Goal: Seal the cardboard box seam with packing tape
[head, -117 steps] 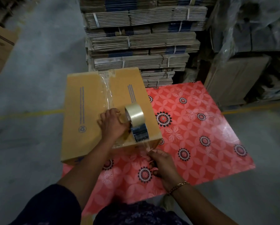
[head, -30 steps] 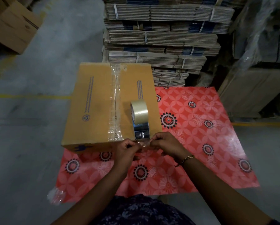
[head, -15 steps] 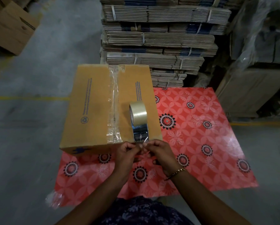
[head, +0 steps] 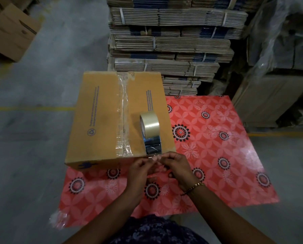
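Matt cardboard box (head: 98, 120); glossy clear tape roll (head: 150, 124); shiny plastic mat (head: 217, 155).

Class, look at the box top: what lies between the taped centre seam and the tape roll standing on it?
Only bare cardboard box between the seam tape and the tape roll, per the head view.

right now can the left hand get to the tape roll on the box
Probably yes. The left hand is at the box's near edge, just below the tape roll, with nothing between them. Both hands are pinching the loose tape end, so it would have to let go.
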A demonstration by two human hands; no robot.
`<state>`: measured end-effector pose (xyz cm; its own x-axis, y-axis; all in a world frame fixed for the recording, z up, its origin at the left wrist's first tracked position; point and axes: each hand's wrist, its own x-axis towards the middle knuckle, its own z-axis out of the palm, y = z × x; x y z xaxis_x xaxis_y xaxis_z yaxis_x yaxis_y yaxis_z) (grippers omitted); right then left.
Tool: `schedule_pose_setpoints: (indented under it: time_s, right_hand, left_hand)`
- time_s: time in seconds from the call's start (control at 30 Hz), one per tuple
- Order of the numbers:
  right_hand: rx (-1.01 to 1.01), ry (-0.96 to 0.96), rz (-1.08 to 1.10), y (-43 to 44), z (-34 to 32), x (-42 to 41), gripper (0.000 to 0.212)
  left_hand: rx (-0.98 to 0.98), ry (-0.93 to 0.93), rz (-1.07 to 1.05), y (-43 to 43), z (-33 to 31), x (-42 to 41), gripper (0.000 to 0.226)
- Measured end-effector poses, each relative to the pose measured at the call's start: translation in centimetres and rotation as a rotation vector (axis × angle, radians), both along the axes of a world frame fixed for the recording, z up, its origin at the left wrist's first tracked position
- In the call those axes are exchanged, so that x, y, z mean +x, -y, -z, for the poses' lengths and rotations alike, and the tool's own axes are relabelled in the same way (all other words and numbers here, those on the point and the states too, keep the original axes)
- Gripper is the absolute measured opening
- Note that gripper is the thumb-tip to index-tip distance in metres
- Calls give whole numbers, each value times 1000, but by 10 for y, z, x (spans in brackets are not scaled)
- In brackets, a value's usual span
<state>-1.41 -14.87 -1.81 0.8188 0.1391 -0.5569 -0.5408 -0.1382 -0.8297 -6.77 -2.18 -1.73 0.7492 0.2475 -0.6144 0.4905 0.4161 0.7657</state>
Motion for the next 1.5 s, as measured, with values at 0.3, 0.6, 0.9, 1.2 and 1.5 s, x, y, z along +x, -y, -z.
schedule_pose_setpoints:
  time_s: [0.3,0.6,0.9,1.2,1.5]
  right_hand:
    - [68,-92,-47,5,-6,8,4]
    - [-8,-75,-183,12,-8,14,12]
    - [-211,141,-115,17,0,7,12]
    - [-281,379,-56,21,5,19,12]
    - [-6,134,-139,-5,-36,62,37]
  left_hand:
    - [-64,19,60,-8,1,9,12]
    - [20,76,126,-8,6,5,19]
    - [336,147,112,-20,30,4,15]
    - [623,225,277,-37,71,-9,58]
    - [237,313,110,-41,-24,32,33]
